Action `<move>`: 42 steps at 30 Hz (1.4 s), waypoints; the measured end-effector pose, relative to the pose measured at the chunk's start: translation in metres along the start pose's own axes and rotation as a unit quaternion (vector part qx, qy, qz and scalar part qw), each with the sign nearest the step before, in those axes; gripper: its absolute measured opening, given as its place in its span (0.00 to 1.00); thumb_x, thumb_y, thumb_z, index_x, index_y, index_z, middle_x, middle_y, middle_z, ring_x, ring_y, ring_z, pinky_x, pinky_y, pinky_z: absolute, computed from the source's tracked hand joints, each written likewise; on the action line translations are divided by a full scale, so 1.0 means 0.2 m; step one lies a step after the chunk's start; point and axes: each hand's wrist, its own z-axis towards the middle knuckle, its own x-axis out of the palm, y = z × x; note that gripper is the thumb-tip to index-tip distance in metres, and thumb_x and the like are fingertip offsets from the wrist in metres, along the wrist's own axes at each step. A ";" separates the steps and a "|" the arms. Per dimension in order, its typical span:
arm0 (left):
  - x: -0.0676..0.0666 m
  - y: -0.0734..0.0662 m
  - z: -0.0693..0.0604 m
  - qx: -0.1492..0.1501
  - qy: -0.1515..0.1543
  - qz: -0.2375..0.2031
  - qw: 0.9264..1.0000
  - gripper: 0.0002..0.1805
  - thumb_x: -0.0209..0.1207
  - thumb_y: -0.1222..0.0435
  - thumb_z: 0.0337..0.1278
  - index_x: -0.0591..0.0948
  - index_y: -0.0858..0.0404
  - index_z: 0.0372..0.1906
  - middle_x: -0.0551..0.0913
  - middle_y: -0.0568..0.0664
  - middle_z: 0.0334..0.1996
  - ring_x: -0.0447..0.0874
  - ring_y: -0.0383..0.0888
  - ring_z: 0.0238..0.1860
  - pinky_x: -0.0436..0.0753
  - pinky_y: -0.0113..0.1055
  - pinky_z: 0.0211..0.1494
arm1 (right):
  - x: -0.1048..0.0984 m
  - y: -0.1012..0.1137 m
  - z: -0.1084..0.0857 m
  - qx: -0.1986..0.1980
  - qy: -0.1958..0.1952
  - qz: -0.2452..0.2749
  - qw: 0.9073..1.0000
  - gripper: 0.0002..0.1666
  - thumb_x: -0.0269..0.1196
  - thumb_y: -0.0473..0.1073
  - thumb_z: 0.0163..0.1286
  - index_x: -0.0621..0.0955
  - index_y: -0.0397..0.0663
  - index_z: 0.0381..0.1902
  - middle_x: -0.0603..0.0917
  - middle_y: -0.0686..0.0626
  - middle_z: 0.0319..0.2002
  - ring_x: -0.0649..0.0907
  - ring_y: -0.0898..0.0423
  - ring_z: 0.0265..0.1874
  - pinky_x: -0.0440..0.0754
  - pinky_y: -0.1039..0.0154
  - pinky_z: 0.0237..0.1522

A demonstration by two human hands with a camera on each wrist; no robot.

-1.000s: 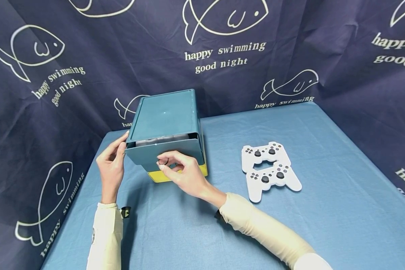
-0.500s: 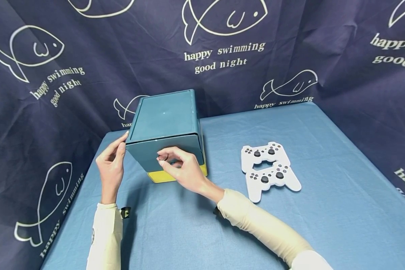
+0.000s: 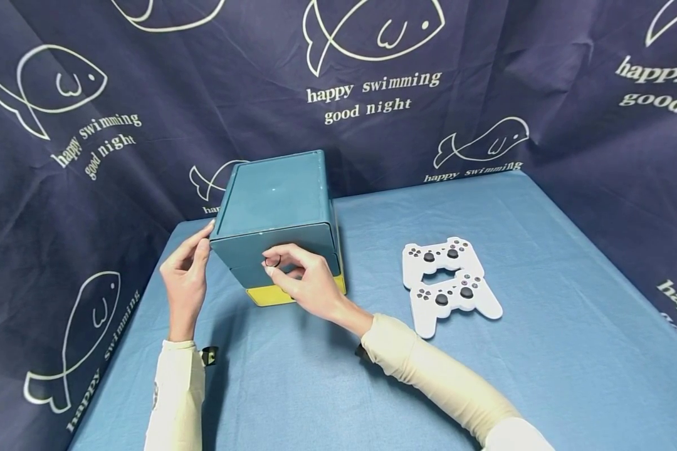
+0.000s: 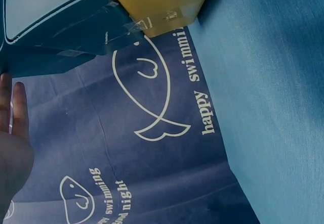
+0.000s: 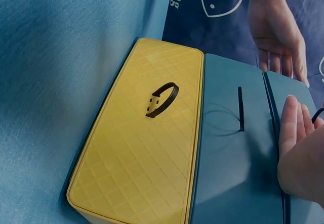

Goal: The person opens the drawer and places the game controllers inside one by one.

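A drawer box stands at the table's back left, with a teal top (image 3: pixel 276 194) and a yellow bottom drawer (image 3: pixel 271 295). All its fronts look closed. My right hand (image 3: pixel 310 282) pinches the black loop handle (image 3: pixel 273 262) of the top drawer. In the right wrist view the yellow drawer front (image 5: pixel 142 133) carries a black loop (image 5: pixel 166 98), and the teal front (image 5: pixel 228 153) beside it has another. My left hand (image 3: pixel 185 275) touches the box's left front edge with its fingertips, fingers extended; the left wrist view shows that hand (image 4: pixel 15 128) against the teal side.
Two white game controllers (image 3: pixel 443 260) (image 3: pixel 457 300) lie touching each other on the blue tablecloth (image 3: pixel 541 269), right of the box. A dark blue curtain (image 3: pixel 372 144) with white fish drawings hangs behind and at both sides.
The top drawer stood slightly out with a gap under the top; my right hand has moved inward and up with its handle, and the gap is closed. My left hand has stayed in place.
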 end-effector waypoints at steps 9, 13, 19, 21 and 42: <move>0.00 0.01 0.00 0.001 0.002 -0.002 1.000 0.15 0.57 0.75 0.74 0.85 0.69 0.59 0.87 0.55 0.56 0.86 0.40 0.50 0.79 0.31 0.55 | 0.00 -0.01 0.01 -0.003 -0.003 0.002 1.000 0.14 0.66 0.32 0.72 0.84 0.37 0.55 0.88 0.48 0.44 0.86 0.59 0.43 0.85 0.58 0.40; 0.00 0.00 0.00 0.006 0.001 -0.003 1.000 0.15 0.57 0.75 0.74 0.85 0.69 0.59 0.87 0.55 0.55 0.86 0.40 0.49 0.79 0.30 0.54 | 0.00 -0.01 0.01 -0.004 -0.001 0.002 1.000 0.14 0.66 0.33 0.73 0.84 0.37 0.55 0.88 0.48 0.44 0.86 0.59 0.44 0.85 0.59 0.40; 0.00 0.00 0.00 0.007 0.002 -0.003 1.000 0.15 0.58 0.73 0.74 0.86 0.68 0.59 0.88 0.55 0.54 0.86 0.41 0.49 0.79 0.30 0.54 | -0.01 -0.02 0.00 -0.002 0.004 0.023 1.000 0.16 0.66 0.33 0.72 0.83 0.37 0.56 0.87 0.47 0.47 0.86 0.56 0.45 0.85 0.58 0.41; 0.00 0.00 0.00 0.007 0.003 -0.004 1.000 0.15 0.58 0.73 0.75 0.86 0.68 0.59 0.88 0.55 0.54 0.86 0.41 0.49 0.79 0.30 0.54 | -0.02 -0.02 -0.01 -0.006 0.007 0.027 1.000 0.16 0.66 0.32 0.72 0.83 0.37 0.56 0.87 0.46 0.48 0.86 0.55 0.46 0.85 0.58 0.41; 0.01 -0.01 0.00 0.005 0.001 0.000 1.000 0.15 0.57 0.73 0.75 0.85 0.68 0.59 0.87 0.56 0.55 0.87 0.41 0.49 0.79 0.30 0.55 | -0.14 -0.07 -0.15 -0.016 0.012 -0.001 1.000 0.17 0.65 0.31 0.71 0.82 0.34 0.56 0.89 0.42 0.44 0.87 0.50 0.44 0.84 0.60 0.40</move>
